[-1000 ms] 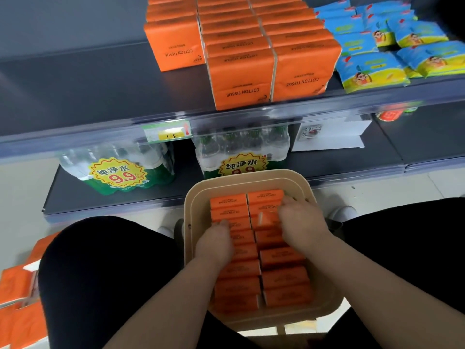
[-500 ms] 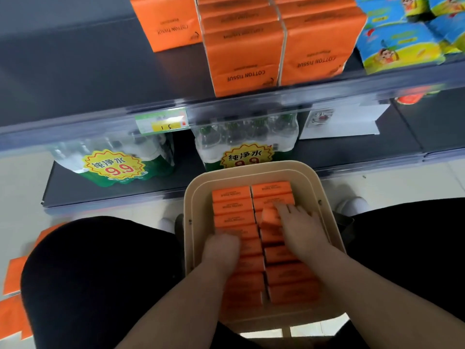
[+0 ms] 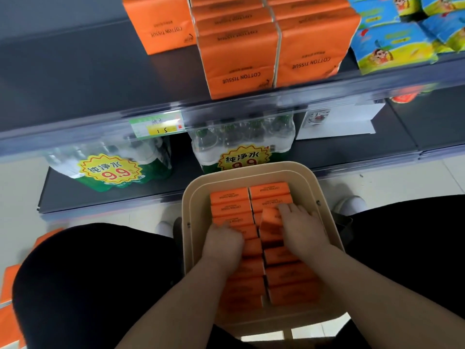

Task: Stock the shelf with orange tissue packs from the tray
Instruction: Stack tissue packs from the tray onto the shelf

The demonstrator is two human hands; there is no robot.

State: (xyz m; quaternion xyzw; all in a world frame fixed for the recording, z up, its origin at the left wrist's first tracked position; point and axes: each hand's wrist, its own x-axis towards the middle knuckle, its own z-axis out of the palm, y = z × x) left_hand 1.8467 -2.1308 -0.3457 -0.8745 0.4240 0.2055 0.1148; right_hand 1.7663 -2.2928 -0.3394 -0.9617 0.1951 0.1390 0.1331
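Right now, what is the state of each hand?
Left hand: lies on the packs in the tray; grip cannot be told.
Right hand: closed on a raised orange tissue pack.

Orange tissue packs (image 3: 230, 197) with dark lettering fill the beige tray (image 3: 193, 210); beyond the tray, water packs (image 3: 110, 162) carry yellow-and-red starburst labels.

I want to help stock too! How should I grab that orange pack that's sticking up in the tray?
Pinch the tilted pack by its raised top edge, coming from above. It sits higher than its neighbours in the right row, so its broad faces are probably free there, while packs wedge its lower part inside the tray. The right hand is already on it.
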